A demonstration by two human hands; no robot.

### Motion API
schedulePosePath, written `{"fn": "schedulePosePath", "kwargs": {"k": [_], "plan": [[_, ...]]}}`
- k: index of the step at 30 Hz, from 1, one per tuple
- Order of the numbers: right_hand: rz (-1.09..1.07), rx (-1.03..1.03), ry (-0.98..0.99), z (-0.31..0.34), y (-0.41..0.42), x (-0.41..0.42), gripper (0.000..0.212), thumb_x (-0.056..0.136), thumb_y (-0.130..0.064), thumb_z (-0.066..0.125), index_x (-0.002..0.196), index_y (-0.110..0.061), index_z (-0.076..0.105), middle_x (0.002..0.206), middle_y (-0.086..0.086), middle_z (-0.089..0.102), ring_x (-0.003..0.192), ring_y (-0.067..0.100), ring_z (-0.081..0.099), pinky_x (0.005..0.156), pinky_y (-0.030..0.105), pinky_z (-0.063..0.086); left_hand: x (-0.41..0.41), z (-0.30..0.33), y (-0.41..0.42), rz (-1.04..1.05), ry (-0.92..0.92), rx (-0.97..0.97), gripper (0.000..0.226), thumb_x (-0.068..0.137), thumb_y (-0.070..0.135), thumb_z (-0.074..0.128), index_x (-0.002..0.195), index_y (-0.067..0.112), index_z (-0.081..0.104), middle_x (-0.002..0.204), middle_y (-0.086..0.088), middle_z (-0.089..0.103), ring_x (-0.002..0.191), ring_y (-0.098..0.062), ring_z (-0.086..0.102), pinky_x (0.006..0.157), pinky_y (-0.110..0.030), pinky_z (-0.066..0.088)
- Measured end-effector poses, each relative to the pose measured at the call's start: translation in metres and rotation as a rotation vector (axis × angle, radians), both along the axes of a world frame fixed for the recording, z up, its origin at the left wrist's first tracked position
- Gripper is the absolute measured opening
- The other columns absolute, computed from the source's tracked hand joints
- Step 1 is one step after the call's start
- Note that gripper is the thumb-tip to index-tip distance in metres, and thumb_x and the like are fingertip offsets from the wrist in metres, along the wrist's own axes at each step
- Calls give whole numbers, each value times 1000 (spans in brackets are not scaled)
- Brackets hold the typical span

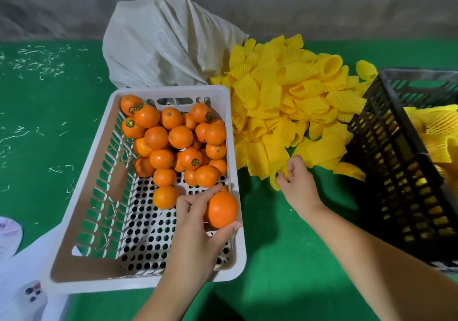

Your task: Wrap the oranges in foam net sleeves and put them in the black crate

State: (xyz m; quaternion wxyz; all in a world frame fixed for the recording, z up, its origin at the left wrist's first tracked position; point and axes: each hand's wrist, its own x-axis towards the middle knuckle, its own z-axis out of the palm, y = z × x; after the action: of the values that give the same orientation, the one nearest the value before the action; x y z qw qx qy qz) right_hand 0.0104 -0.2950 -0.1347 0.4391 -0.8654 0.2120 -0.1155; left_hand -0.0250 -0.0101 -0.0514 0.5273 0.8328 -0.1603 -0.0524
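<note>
Your left hand [198,224] grips a round, firm, smooth orange [221,209] over the white crate [74,226], and your right hand [296,180] pinches a soft, light, stretchy sleeve [273,181], so pull its mouth wide.

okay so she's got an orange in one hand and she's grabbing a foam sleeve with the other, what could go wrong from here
The left hand holds the orange right at the white basket's near-right rim, so a slip could send it over the edge onto the green table.

The right hand pinches a foam sleeve at the edge of the loose sleeve pile; neighbours may drag along with it.
</note>
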Motion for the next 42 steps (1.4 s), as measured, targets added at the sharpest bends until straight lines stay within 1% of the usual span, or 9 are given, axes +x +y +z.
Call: {"fn": "schedulePosePath", "kwargs": {"k": [3, 9, 14, 18, 25, 30, 36, 40, 42], "plan": [[-29, 279, -86, 14, 20, -4, 40, 88, -6, 63, 116, -27, 43, 84, -5, 48, 70, 9, 48, 64, 24, 42, 1, 2, 1, 20, 24, -31, 71, 75, 54, 82, 137, 60, 47, 121, 29, 32, 113, 11, 47, 93, -11, 50], [-39, 273, -204, 51, 57, -15, 19, 90, -17, 60, 97, -32, 67, 58, -22, 47, 53, 1, 42, 48, 12, 33, 0, 8, 3, 17, 44, -113, 70, 75, 51, 84, 137, 55, 53, 124, 23, 29, 113, 18, 41, 94, -7, 46], [123, -88, -276, 88, 97, -38, 16, 94, -34, 68, 86, -25, 59, 68, -16, 48, 64, 6, 45, 54, 23, 36, -5, 20, 9, -104, 126, -293, 67, 78, 41, 90, 135, 56, 58, 134, 15, 40, 121, 3, 55, 96, -23, 56], [312, -295, -149, 94, 122, -60, 39, 68, -12, 83, 96, -22, 58, 92, -12, 55, 84, 17, 55, 64, 37, 47, -15, 24, 23, -186, 177, -396, 66, 73, 39, 91, 132, 51, 63, 135, 23, 49, 126, -11, 60, 94, -30, 59], [288, 138, -112, 100, 126, -51, 19, 91, -15, 66, 96, -34, 64, 82, -20, 60, 78, -12, 58, 69, 12, 43, -15, 29, 26, -179, 212, -322, 64, 78, 25, 90, 137, 31, 66, 162, 24, 27, 141, 11, 42, 98, -26, 57], [293, 249, -183, 105, 123, -57, 17, 99, -23, 69, 94, -39, 67, 80, -20, 67, 75, -3, 62, 65, 15, 49, -10, 24, 26, -63, 364, -532, 55, 76, 27, 91, 127, 34, 72, 124, 6, 74, 105, -22, 76, 81, -32, 62], [389, 331, -237, 136, 133, -66, 4, 97, -30, 69, 96, -33, 68, 77, -19, 65, 71, -2, 61, 63, 18, 50, -9, 19, 22, 33, 321, -567, 69, 70, 36, 95, 129, 32, 58, 128, -12, 64, 98, -20, 74, 81, -31, 61], [479, 251, -224, 144, 147, -71, 6, 97, -24, 70, 103, -26, 71, 79, -5, 67, 75, 9, 66, 67, 31, 56, -9, 17, 21, 61, 310, -543, 79, 78, 44, 89, 141, 37, 43, 120, 3, 72, 105, -20, 75, 82, -32, 62], [473, 97, -274, 143, 155, -72, 10, 95, -25, 72, 105, -23, 73, 81, -17, 59, 76, 3, 57, 66, 19, 47, -9, 17, 21, 60, 305, -498, 74, 83, 44, 84, 143, 33, 41, 122, 0, 73, 110, -22, 75, 87, -36, 63]]}}
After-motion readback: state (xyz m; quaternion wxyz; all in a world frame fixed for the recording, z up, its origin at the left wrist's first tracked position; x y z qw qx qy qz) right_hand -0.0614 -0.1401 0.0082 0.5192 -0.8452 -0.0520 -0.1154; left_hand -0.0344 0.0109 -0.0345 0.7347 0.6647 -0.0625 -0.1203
